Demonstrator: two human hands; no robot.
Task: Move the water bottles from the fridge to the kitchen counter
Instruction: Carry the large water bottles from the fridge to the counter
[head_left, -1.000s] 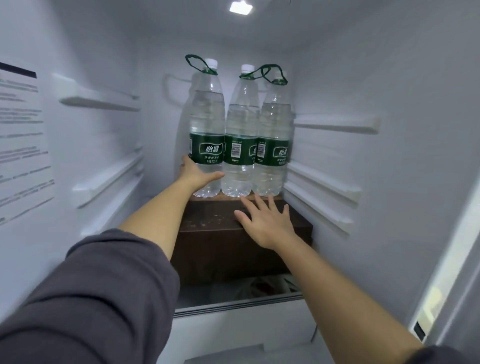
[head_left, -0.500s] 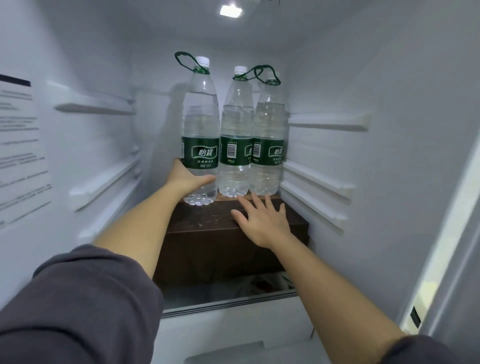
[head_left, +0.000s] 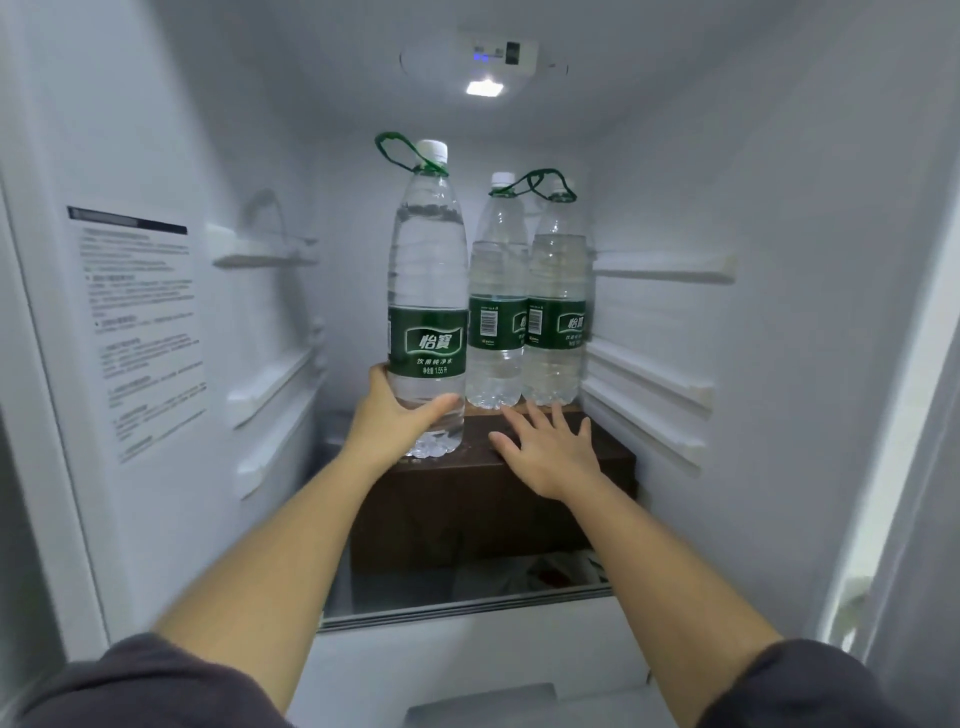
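Head view: left hand (head_left: 397, 415) wraps low around the nearest bottle (head_left: 427, 312) near the brown box's (head_left: 493, 499) front edge inside the fridge (head_left: 779, 208), right hand (head_left: 550, 449) spread, empty — such a low grip may let it tip.

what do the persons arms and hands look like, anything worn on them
Both forearms are bare, with dark grey sleeves pushed up near the elbows. The left hand and the right hand are bare: no gloves, rings, watch or wristband can be seen. The sleeve fabric looks soft and plain, with no markings.
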